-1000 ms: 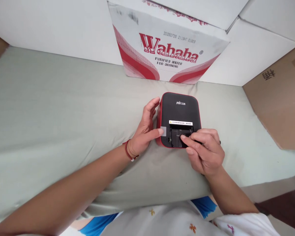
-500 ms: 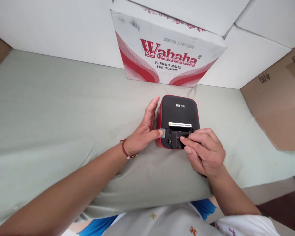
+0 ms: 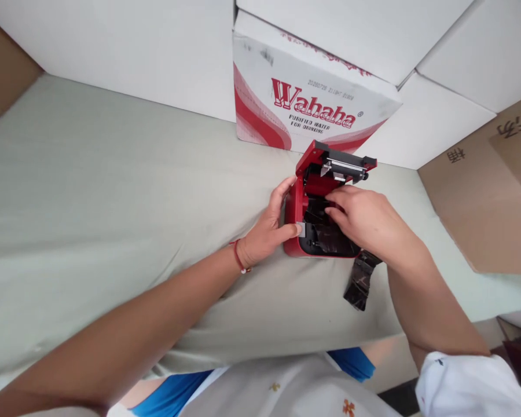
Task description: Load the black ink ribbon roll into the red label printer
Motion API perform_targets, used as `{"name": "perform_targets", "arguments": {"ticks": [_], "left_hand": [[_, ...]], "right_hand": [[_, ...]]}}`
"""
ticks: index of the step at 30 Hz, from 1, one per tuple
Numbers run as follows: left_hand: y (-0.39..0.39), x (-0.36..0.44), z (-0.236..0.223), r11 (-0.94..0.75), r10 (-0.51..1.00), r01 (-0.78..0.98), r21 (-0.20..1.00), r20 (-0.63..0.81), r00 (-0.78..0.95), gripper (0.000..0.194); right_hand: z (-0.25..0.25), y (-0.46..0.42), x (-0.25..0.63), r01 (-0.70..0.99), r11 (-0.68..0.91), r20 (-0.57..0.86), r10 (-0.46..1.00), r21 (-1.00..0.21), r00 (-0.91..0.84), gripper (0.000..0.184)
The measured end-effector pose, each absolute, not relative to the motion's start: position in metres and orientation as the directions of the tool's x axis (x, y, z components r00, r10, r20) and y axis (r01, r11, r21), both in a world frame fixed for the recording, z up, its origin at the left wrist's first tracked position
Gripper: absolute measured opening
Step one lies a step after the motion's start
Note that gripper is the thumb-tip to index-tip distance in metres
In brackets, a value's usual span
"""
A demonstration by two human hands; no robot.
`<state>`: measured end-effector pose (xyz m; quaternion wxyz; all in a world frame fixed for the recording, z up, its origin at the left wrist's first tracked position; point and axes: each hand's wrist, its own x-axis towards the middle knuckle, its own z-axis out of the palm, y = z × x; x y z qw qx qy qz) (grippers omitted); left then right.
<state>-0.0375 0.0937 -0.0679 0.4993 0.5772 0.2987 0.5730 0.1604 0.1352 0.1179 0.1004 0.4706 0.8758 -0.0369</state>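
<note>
A red and black label printer [image 3: 292,244] rests on the cloth-covered surface, its lid [image 3: 345,156] tilted up at the back. My left hand [image 3: 267,231] holds the printer's left side, with the thumb on a grey tab [image 3: 303,230] and the fingers along the wall. Reaching in from the right, my right hand [image 3: 369,223] has its thumb and a finger apart inside the compartment, close to crumpled dark film; its other fingers are hidden. A strip of shiny black film [image 3: 358,284] hangs out over the front right corner.
Behind the printer stands a white and red Wahaha water carton [image 3: 312,110], close to the raised lid. White boxes [image 3: 147,52] line the back. A brown cardboard box [image 3: 481,202] is at the right, and another brown box [image 3: 4,69] at the far left.
The printer's lid has swung up from closed. My right hand has moved from the film at the front slot into the compartment. My left thumb stays on the grey tab.
</note>
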Motion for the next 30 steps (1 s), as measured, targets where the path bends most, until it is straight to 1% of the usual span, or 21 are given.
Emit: {"name": "perform_targets", "arguments": {"ticks": [2,4,6,8,10,11,13,15,16,18,20,21,23,25,26,27,30], "left_hand": [[0.094,-0.037,-0.067,-0.309,0.921,-0.233,0.922,0.351,0.168,0.102],[0.094,-0.037,-0.068,-0.313,0.92,-0.229,0.922,0.354,0.168,0.101],[0.095,-0.037,-0.068,-0.322,0.919,-0.219,0.921,0.36,0.161,0.101],[0.095,-0.037,-0.069,-0.324,0.92,-0.212,0.922,0.359,0.155,0.101],[0.096,-0.037,-0.07,-0.323,0.922,-0.207,0.923,0.356,0.151,0.102],[0.096,-0.037,-0.07,-0.321,0.923,-0.205,0.925,0.354,0.15,0.102],[0.096,-0.037,-0.07,-0.312,0.926,-0.205,0.928,0.345,0.151,0.102],[0.096,-0.038,-0.069,-0.298,0.929,-0.213,0.931,0.334,0.158,0.101],[0.096,-0.038,-0.069,-0.293,0.93,-0.215,0.932,0.33,0.16,0.101],[0.096,-0.038,-0.069,-0.299,0.929,-0.202,0.933,0.333,0.163,0.098],[0.097,-0.039,-0.069,-0.318,0.924,-0.182,0.93,0.347,0.158,0.096],[0.098,-0.039,-0.07,-0.325,0.922,-0.181,0.928,0.354,0.157,0.095],[0.099,-0.039,-0.07,-0.324,0.919,-0.203,0.924,0.358,0.164,0.095],[0.099,-0.039,-0.07,-0.307,0.92,-0.24,0.921,0.352,0.173,0.097],[0.099,-0.039,-0.069,-0.296,0.922,-0.256,0.92,0.345,0.175,0.097],[0.098,-0.039,-0.068,-0.285,0.924,-0.27,0.92,0.338,0.177,0.097],[0.097,-0.04,-0.064,-0.263,0.931,-0.286,0.921,0.32,0.174,0.096]], "right_hand": [[0.119,0.145,0.138,0.825,0.548,-0.338,0.809,0.139,-0.48,0.032],[0.117,0.15,0.121,0.812,0.539,-0.412,0.807,0.223,-0.422,0.032],[0.114,0.152,0.113,0.81,0.521,-0.435,0.816,0.27,-0.38,0.029],[0.112,0.15,0.114,0.826,0.499,-0.407,0.834,0.264,-0.373,0.028],[0.114,0.143,0.125,0.854,0.475,-0.338,0.856,0.213,-0.392,0.03],[0.117,0.138,0.134,0.866,0.471,-0.289,0.863,0.167,-0.414,0.031],[0.128,0.123,0.156,0.878,0.479,-0.182,0.864,0.013,-0.469,0.032],[0.142,0.108,0.185,0.871,0.453,-0.09,0.875,-0.19,-0.475,0.034],[0.148,0.101,0.202,0.87,0.404,-0.072,0.895,-0.285,-0.439,0.037],[0.153,0.094,0.235,0.89,0.246,-0.047,0.957,-0.384,-0.285,0.049],[0.145,0.093,0.263,0.908,0.123,-0.097,0.98,-0.4,-0.175,0.053],[0.136,0.095,0.273,0.911,0.098,-0.146,0.975,-0.4,-0.168,0.052],[0.111,0.1,0.284,0.91,0.094,-0.272,0.937,-0.404,-0.218,0.048],[0.086,0.101,0.287,0.897,0.107,-0.333,0.904,-0.43,-0.267,0.046],[0.076,0.101,0.288,0.887,0.103,-0.317,0.91,-0.45,-0.267,0.047],[0.068,0.099,0.29,0.876,0.092,-0.271,0.931,-0.473,-0.244,0.049],[0.058,0.092,0.303,0.853,0.016,-0.069,0.996,-0.522,-0.061,0.056]]}}
